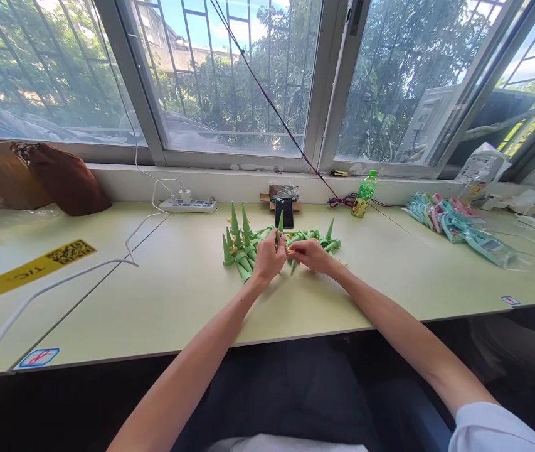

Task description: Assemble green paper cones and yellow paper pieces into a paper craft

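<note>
Left hand point(271, 256) closed on green cone point(281, 220), tip up, over table point(164, 295), between other cones point(244, 227) left and right; right hand point(312, 254) pinching small yellow piece point(290, 251). Cone probably light, stiff, smooth; best gripped round wide base.

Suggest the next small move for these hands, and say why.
Perhaps hold the left hand steady and ease the right hand slightly towards it: the left seems to grip an upright green cone, a yellow bit shows at the right fingertips, and the hands nearly meet. Whether the two pieces touch is too small to tell.
</note>
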Demonstrator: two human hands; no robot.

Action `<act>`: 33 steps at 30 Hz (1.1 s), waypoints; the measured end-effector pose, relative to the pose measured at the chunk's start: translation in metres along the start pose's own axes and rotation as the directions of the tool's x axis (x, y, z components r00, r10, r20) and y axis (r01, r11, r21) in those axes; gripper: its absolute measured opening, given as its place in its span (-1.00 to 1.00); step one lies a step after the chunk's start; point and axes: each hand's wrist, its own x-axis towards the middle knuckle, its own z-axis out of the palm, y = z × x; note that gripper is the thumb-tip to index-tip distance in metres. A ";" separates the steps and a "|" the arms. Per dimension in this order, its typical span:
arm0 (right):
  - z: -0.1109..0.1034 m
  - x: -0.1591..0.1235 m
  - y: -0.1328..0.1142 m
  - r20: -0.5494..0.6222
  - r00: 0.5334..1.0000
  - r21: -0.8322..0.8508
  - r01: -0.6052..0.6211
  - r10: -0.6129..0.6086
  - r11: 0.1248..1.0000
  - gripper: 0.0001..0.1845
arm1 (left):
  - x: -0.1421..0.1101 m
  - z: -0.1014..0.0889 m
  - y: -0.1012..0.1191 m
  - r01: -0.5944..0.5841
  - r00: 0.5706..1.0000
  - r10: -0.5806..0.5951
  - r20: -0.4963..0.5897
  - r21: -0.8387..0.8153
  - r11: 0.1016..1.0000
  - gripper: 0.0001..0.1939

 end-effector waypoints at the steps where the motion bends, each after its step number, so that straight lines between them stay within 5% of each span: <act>1: 0.000 0.000 -0.001 0.004 1.000 -0.005 0.005 -0.005 1.000 -0.62 | 0.000 0.000 0.000 0.008 1.000 -0.008 0.000 -0.012 1.000 -0.82; 15: -0.001 0.000 -0.004 0.039 0.999 -0.086 0.026 -0.022 0.996 -0.44 | 0.001 -0.001 0.001 0.029 0.999 -0.028 0.019 -0.078 0.996 -0.77; 33: -0.001 0.000 -0.004 0.026 1.000 -0.080 -0.003 0.006 0.997 -0.44 | -0.001 -0.003 0.007 -0.044 0.999 0.044 0.004 0.002 0.999 -0.57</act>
